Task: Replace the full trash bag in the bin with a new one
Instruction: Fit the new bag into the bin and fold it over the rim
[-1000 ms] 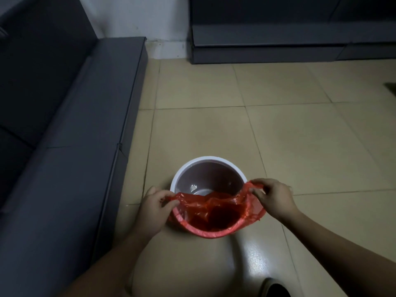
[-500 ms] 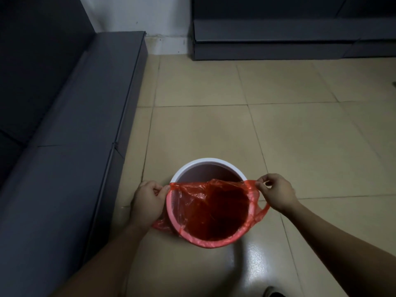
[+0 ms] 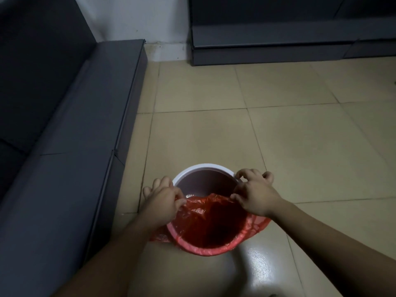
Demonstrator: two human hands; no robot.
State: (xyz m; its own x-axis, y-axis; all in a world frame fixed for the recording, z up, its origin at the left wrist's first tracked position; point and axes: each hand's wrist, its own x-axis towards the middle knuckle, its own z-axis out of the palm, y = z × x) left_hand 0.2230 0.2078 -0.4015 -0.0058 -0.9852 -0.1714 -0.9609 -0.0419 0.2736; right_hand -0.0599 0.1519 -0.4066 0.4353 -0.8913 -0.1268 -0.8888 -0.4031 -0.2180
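A round white bin [image 3: 204, 167] stands on the tiled floor below me. A red plastic bag [image 3: 211, 224] lines it: its mouth is folded over the near rim, while its far edge sags inside, leaving the far rim bare. My left hand [image 3: 164, 203] pinches the bag's edge at the bin's left side. My right hand [image 3: 254, 194] pinches the bag's edge at the right side, with its other fingers spread over the rim. The inside of the bag looks empty.
A dark grey sofa [image 3: 64, 146] runs along the left, close to the bin. A second grey sofa base [image 3: 278, 48] lies along the far wall. Beige floor tiles [image 3: 300, 146] stretch to the right and beyond the bin.
The bag's far edge, stretched nearly across the opening half a second ago, has slid back toward me. Both hands moved inward over the rim, gripping the bag's edge.
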